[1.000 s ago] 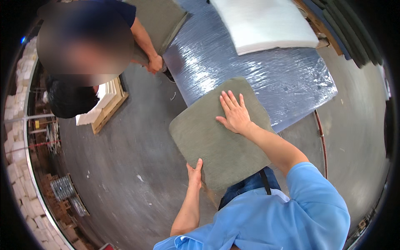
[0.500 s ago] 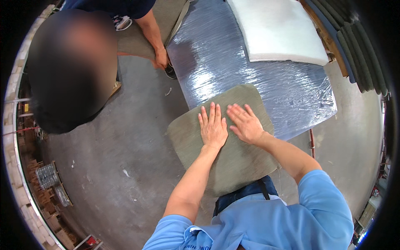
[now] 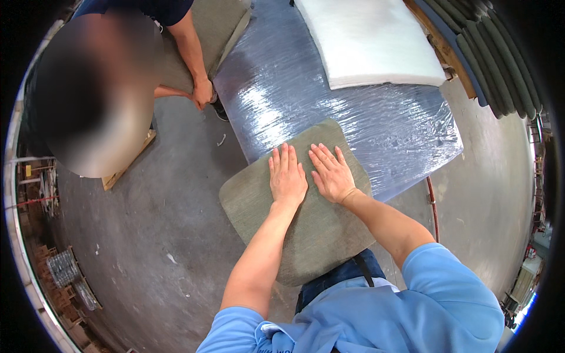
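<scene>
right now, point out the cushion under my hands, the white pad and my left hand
Cushion (image 3: 321, 228), head view: bare middle of its top
White pad (image 3: 374, 44), head view: middle of its top face
Left hand (image 3: 288, 183), head view: back of the hand

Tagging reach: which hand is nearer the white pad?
Right: right hand lies on the green pad, below the white pad in view; left hand lies there too, farther left.

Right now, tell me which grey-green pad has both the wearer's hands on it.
The central pad, under the left hand and right hand; the upper-left pad has only a co-worker's arm before it.
</scene>
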Motion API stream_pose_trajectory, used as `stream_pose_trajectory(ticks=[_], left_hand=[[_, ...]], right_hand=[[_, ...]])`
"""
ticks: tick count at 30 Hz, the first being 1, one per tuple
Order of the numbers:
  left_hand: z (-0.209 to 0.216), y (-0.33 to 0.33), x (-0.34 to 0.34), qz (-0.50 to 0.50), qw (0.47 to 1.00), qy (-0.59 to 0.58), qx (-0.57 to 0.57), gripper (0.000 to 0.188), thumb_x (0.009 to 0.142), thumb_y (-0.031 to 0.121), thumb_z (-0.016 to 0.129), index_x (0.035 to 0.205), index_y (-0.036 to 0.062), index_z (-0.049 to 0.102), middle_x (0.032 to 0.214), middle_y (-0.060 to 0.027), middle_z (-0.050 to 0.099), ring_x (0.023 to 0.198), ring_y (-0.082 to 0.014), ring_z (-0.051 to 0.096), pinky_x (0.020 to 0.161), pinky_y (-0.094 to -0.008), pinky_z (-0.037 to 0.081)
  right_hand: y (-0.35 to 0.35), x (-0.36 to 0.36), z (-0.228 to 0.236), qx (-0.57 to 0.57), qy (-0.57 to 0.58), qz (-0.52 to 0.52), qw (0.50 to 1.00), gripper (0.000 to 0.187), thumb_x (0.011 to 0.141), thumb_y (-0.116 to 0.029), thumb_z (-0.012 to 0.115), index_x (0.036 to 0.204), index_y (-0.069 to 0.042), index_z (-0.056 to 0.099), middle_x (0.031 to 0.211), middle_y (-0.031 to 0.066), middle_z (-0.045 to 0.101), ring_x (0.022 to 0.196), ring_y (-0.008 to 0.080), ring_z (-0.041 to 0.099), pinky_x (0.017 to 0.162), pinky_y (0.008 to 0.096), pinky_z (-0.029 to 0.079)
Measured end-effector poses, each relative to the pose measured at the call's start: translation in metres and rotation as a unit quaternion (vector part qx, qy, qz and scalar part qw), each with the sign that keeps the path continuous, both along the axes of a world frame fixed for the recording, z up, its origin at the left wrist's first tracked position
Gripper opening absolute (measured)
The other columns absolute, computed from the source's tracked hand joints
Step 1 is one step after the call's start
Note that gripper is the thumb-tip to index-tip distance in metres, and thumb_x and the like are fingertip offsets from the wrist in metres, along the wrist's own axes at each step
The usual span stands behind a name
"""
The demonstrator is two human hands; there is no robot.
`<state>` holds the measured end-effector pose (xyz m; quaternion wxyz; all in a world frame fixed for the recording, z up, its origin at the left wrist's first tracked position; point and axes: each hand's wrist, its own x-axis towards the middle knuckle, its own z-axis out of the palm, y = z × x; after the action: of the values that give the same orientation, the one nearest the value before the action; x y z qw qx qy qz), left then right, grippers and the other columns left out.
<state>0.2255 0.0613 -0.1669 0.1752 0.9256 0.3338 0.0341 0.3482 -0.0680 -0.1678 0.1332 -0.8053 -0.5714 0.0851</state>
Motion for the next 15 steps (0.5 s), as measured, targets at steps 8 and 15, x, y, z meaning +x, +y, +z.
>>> stream_pose_trajectory(ticks=[8,15], left_hand=[[0.01,-0.012,-0.013,-0.034,0.997,0.063,-0.039,0.063,0.113,0.028,0.045,0.168,-0.0008,0.034,0.178,-0.0175,0.028,0.166,-0.0353,0.023,0.136,-0.0505,0.019],[0.002,-0.002,0.006,-0.001,1.0,0.022,0.0,0.063,0.112,0.029,0.047,0.166,-0.0024,0.036,0.177,-0.0203,0.03,0.165,-0.0378,0.025,0.135,-0.0532,0.021]], right_hand=[[-0.001,-0.003,0.0,0.003,0.014,-0.008,1.0,0.06,0.108,-0.031,0.054,0.162,-0.006,0.048,0.174,0.0103,0.039,0.164,0.0281,0.03,0.134,0.0588,0.019],[0.001,-0.002,0.0,0.01,0.005,0.002,1.0,0.059,0.108,-0.031,0.053,0.161,-0.005,0.049,0.173,0.0102,0.04,0.164,0.0277,0.03,0.134,0.0585,0.018]])
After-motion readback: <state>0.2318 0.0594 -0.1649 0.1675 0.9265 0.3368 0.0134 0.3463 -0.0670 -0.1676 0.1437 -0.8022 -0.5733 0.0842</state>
